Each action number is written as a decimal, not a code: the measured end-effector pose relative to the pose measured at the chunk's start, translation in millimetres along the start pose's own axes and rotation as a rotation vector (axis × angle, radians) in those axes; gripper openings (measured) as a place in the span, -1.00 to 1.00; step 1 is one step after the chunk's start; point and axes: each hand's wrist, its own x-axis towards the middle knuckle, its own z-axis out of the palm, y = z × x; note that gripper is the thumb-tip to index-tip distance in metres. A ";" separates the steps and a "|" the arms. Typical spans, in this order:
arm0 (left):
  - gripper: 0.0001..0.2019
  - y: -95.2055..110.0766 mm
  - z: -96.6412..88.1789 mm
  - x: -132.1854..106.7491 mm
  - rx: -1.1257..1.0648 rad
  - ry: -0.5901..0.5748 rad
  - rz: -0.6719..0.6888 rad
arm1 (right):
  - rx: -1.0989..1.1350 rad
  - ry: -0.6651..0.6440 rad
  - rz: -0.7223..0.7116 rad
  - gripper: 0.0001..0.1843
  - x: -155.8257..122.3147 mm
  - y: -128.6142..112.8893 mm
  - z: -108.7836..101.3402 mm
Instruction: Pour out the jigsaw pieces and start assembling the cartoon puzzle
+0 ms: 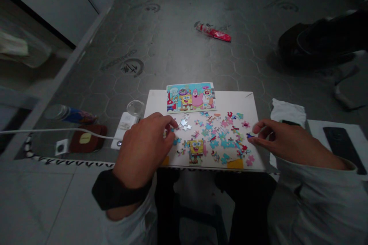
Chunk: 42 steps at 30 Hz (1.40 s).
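Observation:
Loose jigsaw pieces (227,143) lie scattered on a white board (155,99). Near the board's front edge, several pieces are joined into a yellow cartoon sponge figure (196,149). A picture card (191,97) with the cartoon characters rests at the back of the board. My left hand (146,145), wearing a black watch, hovers over the board's left side near silvery pieces (184,122); its thumb and index finger are apart and the other fingers are hidden. At the right edge, my right hand (281,138) pinches a dark blue puzzle piece (250,135) between thumb and finger.
A red plastic wrapper (214,32) lies farther back on the grey table covering. On the left are a power strip (124,126) with a white cable, a brown case (86,138) and a blue can-like container (76,115). A white cloth (287,111) and phone box (342,143) lie right.

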 end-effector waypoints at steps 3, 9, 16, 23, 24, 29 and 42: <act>-0.74 0.8 -0.2 0.8 0.004 -0.009 -0.009 | 0.003 -0.004 0.000 -0.70 0.3 -1.0 -0.8; -0.75 -0.1 1.0 2.0 0.010 0.003 0.010 | 0.013 -0.007 -0.010 -0.69 1.0 -0.3 -0.3; -0.76 -2.4 2.8 1.2 0.005 0.015 0.029 | 0.015 0.029 -0.035 -0.64 0.9 3.0 2.5; -0.75 -0.4 2.9 2.9 0.010 -0.004 0.015 | 0.008 -0.009 0.000 -0.70 0.2 -2.3 -0.4; -0.75 0.0 2.8 2.8 0.010 -0.007 0.013 | 0.007 -0.008 -0.001 -0.71 0.2 -1.9 0.1; -0.75 0.2 2.0 2.4 0.013 -0.008 0.011 | -0.003 0.020 -0.032 -0.68 1.3 3.8 3.4; -0.74 -0.6 2.5 2.6 0.015 -0.006 0.014 | 0.006 -0.030 0.015 -0.70 0.6 -0.5 -0.3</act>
